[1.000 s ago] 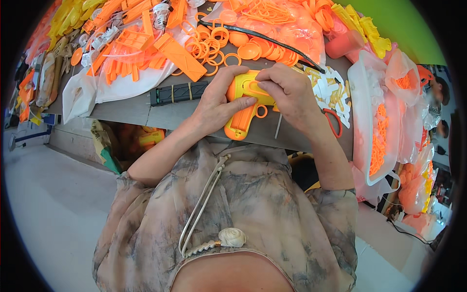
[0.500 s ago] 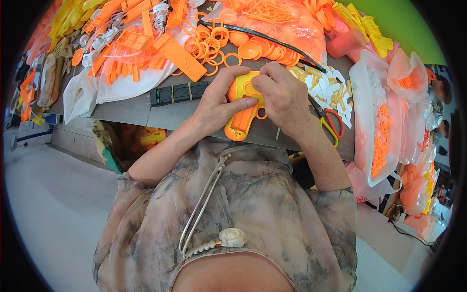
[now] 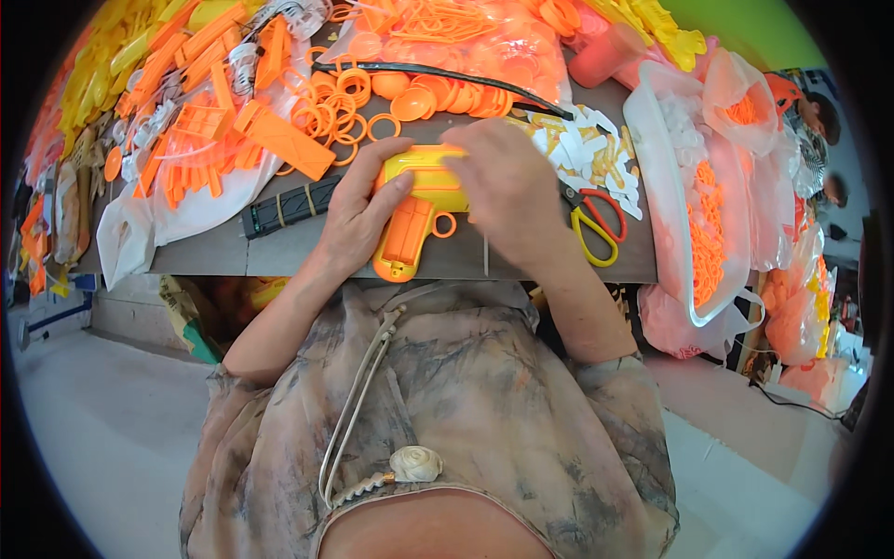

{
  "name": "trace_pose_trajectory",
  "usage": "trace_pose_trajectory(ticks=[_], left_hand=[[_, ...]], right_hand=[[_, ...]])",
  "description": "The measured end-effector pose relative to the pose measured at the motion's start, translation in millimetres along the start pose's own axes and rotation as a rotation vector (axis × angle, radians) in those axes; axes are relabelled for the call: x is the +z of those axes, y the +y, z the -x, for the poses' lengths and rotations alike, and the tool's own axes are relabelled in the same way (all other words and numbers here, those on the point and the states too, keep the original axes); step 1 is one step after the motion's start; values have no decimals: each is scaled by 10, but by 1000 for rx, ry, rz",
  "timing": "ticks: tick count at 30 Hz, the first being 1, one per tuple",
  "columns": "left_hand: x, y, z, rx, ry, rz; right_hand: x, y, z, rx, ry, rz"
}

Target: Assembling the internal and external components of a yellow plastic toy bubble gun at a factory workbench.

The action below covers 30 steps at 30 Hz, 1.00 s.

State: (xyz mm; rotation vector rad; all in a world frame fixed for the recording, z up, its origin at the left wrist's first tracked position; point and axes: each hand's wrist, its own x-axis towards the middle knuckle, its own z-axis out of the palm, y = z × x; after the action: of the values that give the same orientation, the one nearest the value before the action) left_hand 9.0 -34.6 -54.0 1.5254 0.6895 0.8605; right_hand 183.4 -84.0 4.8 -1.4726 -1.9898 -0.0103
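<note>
Orange toy gun: an orange and yellow plastic toy gun (image 3: pixel 414 219) lay on the near part of the desk (image 3: pixel 279 252), between the two hands.
Long axis: its yellow body ran roughly left to right along the desk, and its orange grip pointed down toward the person, the butt close to the desk's near edge.
Muzzle end: hidden under the right hand, so which way the barrel faced could not be told.
Left hand: the left hand (image 3: pixel 358 219) was wrapped around the back of the gun, thumb laid across the yellow top and the fingers (image 3: pixel 372 163) curled over the rear; a closed hold on the toy.
Right hand: the right hand (image 3: pixel 507 186) lay palm down over the front of the yellow body, fingers bent and pressed onto it; whether it pinched a small part underneath could not be told.
Ring: a small orange ring (image 3: pixel 445 224) sat just beside the grip.
Scissors: scissors with yellow and red handles (image 3: pixel 596 219) lay just right of the right hand.
Black strip: a black ribbed strip (image 3: pixel 289 205) lay left of the left hand.
Farther back: loose orange rings (image 3: pixel 340 93) and a flat orange bar (image 3: pixel 284 140).
Right side: clear bags of orange parts (image 3: pixel 708 224).
</note>
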Motion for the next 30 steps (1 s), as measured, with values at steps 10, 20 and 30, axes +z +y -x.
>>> trace_pose_trajectory(ticks=[10,20,30], left_hand=[[12,-8,21,61,21,-95],[-20,389,114,525,173,-497],[112,784,-19,-357,-276,463]], right_hand=[[-347,1127,658,580,12,283],[-496,643,481,191,290,129],[-403,2,288,-520,329,161]])
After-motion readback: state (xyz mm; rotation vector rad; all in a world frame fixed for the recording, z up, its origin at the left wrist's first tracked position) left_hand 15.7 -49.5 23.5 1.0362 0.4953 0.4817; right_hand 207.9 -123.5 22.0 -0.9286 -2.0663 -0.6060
